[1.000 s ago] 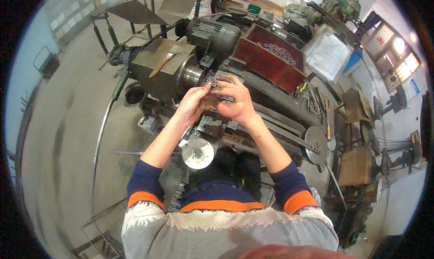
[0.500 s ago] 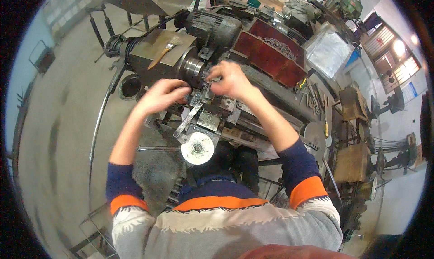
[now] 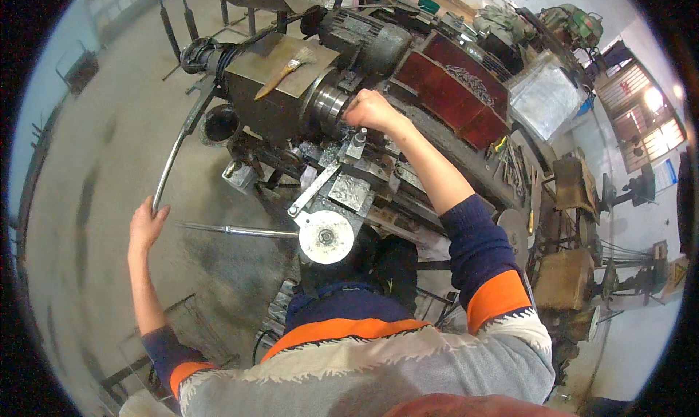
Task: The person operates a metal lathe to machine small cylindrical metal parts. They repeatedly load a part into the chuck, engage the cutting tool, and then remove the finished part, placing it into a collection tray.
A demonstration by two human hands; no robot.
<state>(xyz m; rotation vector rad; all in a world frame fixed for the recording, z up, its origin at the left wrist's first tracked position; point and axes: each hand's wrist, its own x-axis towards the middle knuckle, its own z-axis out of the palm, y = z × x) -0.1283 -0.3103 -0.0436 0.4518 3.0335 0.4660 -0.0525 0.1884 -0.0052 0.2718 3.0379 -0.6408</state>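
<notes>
My left hand (image 3: 148, 226) is wrapped round the lower part of a long steel lever (image 3: 171, 162) on the lathe's left side. At the lathe's shiny round chuck (image 3: 330, 102), my right hand (image 3: 371, 112) is closed just right of its face. Whatever lies in those fingers is hidden behind the hand. Below it stands the tool post (image 3: 357, 144), with a flat metal handle (image 3: 314, 190) slanting down from it. A pale round handwheel (image 3: 326, 236) sits nearest my body, and a steel rod (image 3: 251, 231) points left from it. Metal chips lie about the slide.
A wooden-handled brush (image 3: 287, 73) rests on the headstock cover. Behind the lathe are a motor (image 3: 368, 40) and a dark red tray (image 3: 451, 89) with metal curls in it. Several hand tools (image 3: 513, 166) lie at the right, near a grey round disc (image 3: 512, 230).
My left hand has left the chuck area and moved left and nearer to me, onto the lever. My right hand stays by the chuck, its fingers now more closed.
</notes>
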